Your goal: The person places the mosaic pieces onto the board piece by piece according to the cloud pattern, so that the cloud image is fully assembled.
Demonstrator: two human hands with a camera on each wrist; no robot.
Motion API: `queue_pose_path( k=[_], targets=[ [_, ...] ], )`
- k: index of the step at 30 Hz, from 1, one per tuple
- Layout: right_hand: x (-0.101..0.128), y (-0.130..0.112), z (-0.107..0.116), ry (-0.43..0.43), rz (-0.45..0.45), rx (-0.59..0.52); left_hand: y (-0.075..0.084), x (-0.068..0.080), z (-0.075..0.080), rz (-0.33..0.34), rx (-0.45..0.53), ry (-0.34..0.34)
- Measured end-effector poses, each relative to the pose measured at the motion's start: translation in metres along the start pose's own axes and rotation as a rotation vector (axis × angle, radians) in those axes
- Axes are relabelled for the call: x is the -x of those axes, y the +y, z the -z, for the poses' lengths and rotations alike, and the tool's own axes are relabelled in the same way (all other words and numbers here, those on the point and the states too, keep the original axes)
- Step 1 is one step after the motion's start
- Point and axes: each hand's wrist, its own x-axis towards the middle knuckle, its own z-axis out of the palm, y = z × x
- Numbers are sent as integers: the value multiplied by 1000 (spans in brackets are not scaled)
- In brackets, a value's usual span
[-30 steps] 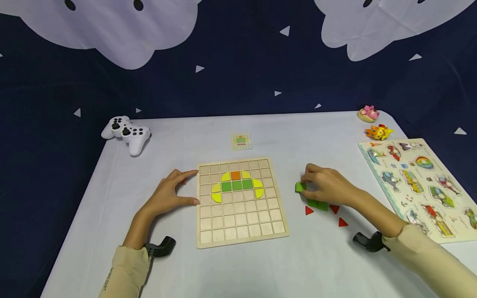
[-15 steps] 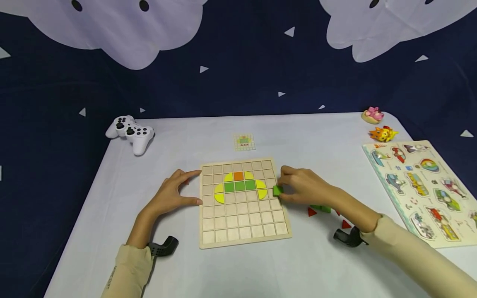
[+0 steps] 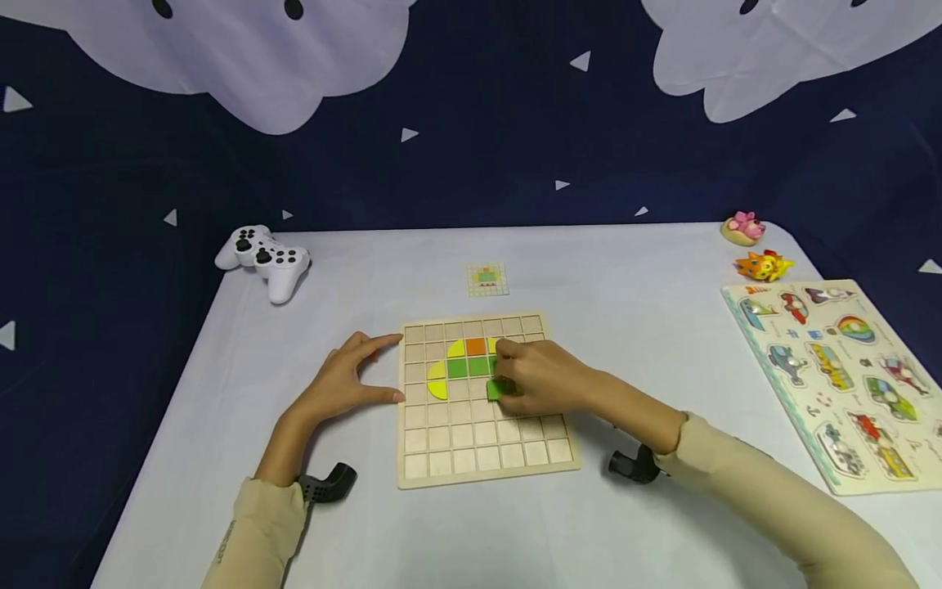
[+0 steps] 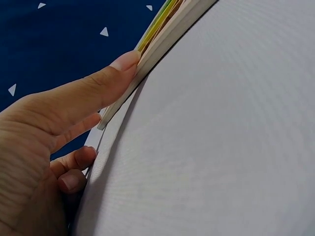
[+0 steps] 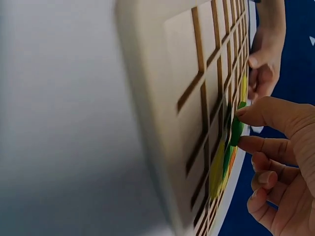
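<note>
Green square tile (image 3: 499,389) sits pinched in the fingers (image 3: 515,384) of the right hand (image 3: 540,378), held low over the wooden grid board (image 3: 486,458) just below the right end of the green row, tilted rather than flat as the right wrist view shows it (image 5: 237,129). The open cell lies directly under the fingertips, so the right hand is far the nearer; the left hand (image 3: 342,384) rests spread against the board's left edge, thumb and forefinger straight, gripping nothing, with the board lying on the bench (image 3: 633,294)
</note>
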Motion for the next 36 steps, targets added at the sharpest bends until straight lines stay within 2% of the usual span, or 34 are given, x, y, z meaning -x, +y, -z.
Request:
queue_pose_path(
  k=[8,14,17,27,32,36],
  targets=[
    [-21,-12,-7,-2,37,30,2,-2,-2,-1,1,-3],
    [-29,-14,-13,35,48,70,2,-2,-2,-4,-2,-6],
    [-30,-15,-15,40,37,70,3,-3,-2,-4,-5,-7],
    [-33,-22,-19,74,-8,-33,4,-3,0,-5,-17,-2],
    [-35,-24,-17,41,-33,-8,1,-2,-1,-6,-22,-6],
    [-30,-24,-12,62,-38,48,-1,-1,-2,-12,-20,-4]
  ],
)
